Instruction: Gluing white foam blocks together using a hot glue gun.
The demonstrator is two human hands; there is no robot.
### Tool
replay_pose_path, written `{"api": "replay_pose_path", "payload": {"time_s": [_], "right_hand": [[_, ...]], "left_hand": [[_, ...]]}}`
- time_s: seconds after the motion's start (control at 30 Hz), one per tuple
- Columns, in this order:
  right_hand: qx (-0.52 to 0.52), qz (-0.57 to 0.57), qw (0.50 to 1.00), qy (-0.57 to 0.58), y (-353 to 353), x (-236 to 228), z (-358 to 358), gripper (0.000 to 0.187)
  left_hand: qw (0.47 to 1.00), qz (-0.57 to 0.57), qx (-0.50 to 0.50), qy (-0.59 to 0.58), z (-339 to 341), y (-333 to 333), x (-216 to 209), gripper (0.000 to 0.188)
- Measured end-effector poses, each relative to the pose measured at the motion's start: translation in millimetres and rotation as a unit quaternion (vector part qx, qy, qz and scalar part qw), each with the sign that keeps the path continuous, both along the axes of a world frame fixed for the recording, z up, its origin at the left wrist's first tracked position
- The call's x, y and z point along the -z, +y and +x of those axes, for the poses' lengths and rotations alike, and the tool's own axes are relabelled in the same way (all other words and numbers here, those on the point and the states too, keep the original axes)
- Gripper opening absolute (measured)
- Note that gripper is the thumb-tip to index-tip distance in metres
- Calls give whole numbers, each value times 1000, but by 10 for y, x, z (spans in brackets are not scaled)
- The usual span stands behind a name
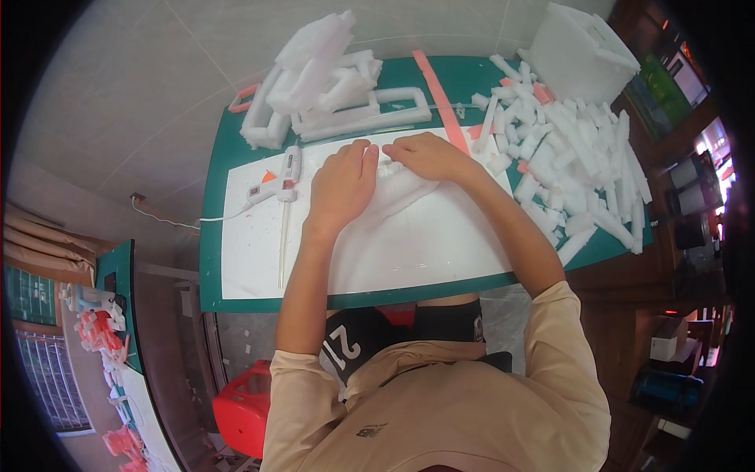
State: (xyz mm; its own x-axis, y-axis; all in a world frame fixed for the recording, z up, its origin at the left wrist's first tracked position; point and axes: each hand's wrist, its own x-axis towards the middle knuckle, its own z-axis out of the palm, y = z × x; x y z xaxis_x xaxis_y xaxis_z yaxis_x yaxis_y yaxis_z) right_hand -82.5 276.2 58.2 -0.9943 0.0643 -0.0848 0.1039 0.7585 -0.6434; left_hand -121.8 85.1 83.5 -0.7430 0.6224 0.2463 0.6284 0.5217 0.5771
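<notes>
Both my hands are together over the white board (464,244) in the middle of the table. My left hand (344,182) has its fingers closed around the left end of a white foam piece (397,190). Beside it, my right hand (431,157) grips the same piece from its far side, fingers bent. The fingertips nearly meet, and the hands cover part of the foam. To the left of my left hand lies a white hot glue gun (277,182). A thin clear glue stick (283,244) extends from it toward me.
White foam frames (405,102) are stacked at the far left of the green table (211,275). A pink strip (440,98) crosses the far middle. Foam offcuts (582,149) pile up at the right, before a large foam block (578,51). A red stool (242,409) stands below.
</notes>
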Motion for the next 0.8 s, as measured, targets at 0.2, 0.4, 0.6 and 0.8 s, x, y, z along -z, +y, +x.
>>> {"api": "replay_pose_path", "payload": {"time_s": [0.2, 0.4, 0.6, 0.8], "right_hand": [[-5, 2, 1000, 20, 30, -23, 24, 44], [9, -6, 1000, 9, 57, 17, 3, 43], [10, -2, 1000, -17, 34, -9, -14, 43], [14, -14, 999, -29, 47, -5, 19, 56]], "left_hand": [[998, 9, 2, -59, -5, 24, 101, 38], [1000, 14, 13, -23, -17, 15, 179, 37], [1000, 13, 21, -10, -17, 0, 145, 36], [998, -13, 14, -59, -20, -1, 131, 41]]}}
